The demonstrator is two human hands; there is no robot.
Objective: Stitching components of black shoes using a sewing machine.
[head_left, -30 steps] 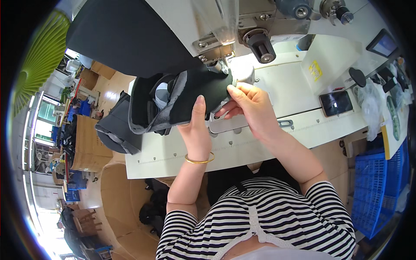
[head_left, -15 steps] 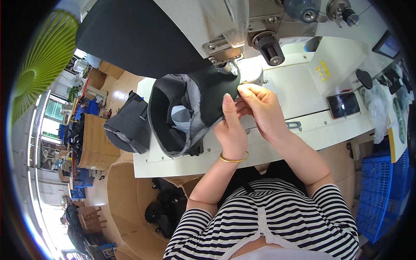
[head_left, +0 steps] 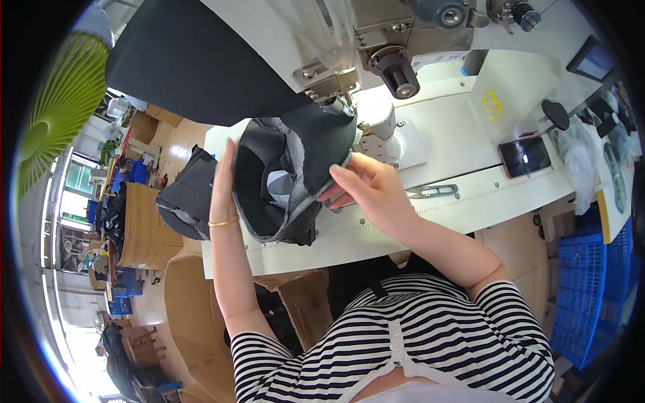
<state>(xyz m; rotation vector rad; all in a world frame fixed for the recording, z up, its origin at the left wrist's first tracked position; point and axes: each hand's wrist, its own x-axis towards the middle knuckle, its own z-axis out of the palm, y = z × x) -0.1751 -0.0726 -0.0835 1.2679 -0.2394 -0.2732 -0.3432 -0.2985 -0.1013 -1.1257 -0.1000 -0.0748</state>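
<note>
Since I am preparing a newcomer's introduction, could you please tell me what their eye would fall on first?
Probably the yellow-green fan, bright at the upper left. Next, near the middle, comes the dark fabric piece at the sewing machine, with the hands at it: the left hand flat along its left side, the right hand at its right edge. The blue crate stands out at lower right.

Striped short-sleeved shirt, white trim, 1 gold bangle.
</note>
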